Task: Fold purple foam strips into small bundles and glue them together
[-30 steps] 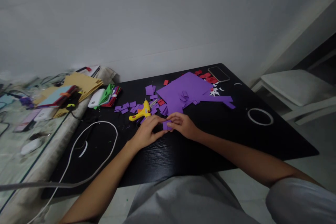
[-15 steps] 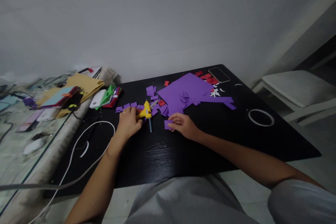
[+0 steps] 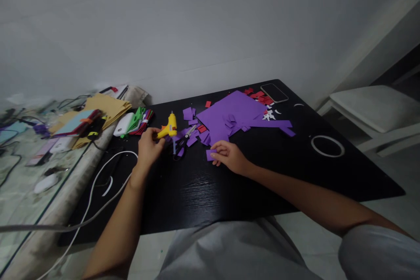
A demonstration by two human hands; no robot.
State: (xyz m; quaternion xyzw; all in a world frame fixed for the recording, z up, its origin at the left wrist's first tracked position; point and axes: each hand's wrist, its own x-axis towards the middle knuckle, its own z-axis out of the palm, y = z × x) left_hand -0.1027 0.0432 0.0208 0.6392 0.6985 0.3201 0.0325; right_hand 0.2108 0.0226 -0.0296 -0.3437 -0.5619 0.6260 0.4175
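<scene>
My left hand [image 3: 150, 145] is closed round the handle of a yellow hot glue gun [image 3: 170, 127], its nozzle pointing up and a glue stick hanging from its lower end. Just right of it lie dark-handled scissors [image 3: 186, 138] among cut purple pieces [image 3: 194, 141]. Between the fingertips of my right hand [image 3: 229, 156] is a small purple foam or paper square [image 3: 210, 155], close to the table top. Beyond that hand spreads a large purple sheet [image 3: 239, 109] with several small purple pieces on it.
On the black table [image 3: 203, 197] are a phone [image 3: 274, 93], red scraps [image 3: 259, 96], white scraps [image 3: 269, 115] and a ring [image 3: 327, 146]. At left are bundled coloured sheets [image 3: 141, 121], a white cable [image 3: 95, 183] and a cluttered glass surface [image 3: 19, 188]. A white stool [image 3: 374, 107] stands right.
My left hand has moved left and slightly up with the glue gun, uncovering the scissors and purple pieces. My right hand stays nearly still with its purple square.
</scene>
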